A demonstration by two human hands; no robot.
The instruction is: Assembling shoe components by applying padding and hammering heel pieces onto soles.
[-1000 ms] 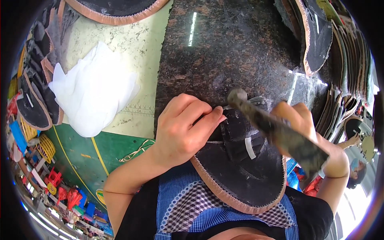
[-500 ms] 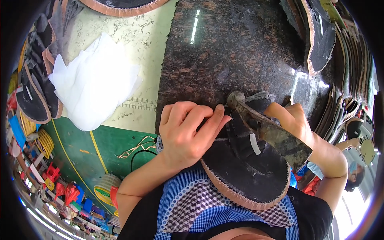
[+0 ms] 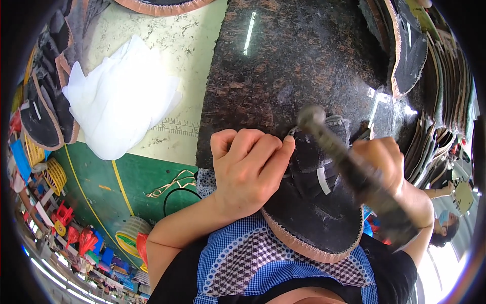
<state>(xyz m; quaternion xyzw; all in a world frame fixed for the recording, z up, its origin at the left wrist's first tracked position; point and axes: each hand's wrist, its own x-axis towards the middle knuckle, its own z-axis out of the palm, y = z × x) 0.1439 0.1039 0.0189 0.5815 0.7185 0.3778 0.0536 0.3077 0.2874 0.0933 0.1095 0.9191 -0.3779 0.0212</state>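
Note:
A black shoe upper [image 3: 302, 215] with a tan, whip-stitched rim lies at the near edge of the dark slab, its rounded end hanging over my apron. A white tag [image 3: 323, 181] shows on its inside. My left hand [image 3: 248, 172] is closed at the upper's far left edge, thumb and forefinger pinching that edge. In my right hand [image 3: 379, 162] is a metal hammer [image 3: 336, 149], smeared by motion, its round face above the far end of the upper. My right fingers wrap the hammer; part of the grip is hidden.
The dark slab [image 3: 273, 66] borders a cream cutting mat [image 3: 200, 61] with a white cloth [image 3: 124, 96]. Shoe pieces [image 3: 43, 119] pile at left; another [image 3: 407, 53] and stacked pieces [image 3: 450, 86] stand at right. A person [image 3: 445, 223] is beyond my right arm.
The hammer has lifted off the upper and swung, now blurred. My right hand has moved slightly right and down; my left hand has shifted a little right, still pinching the edge.

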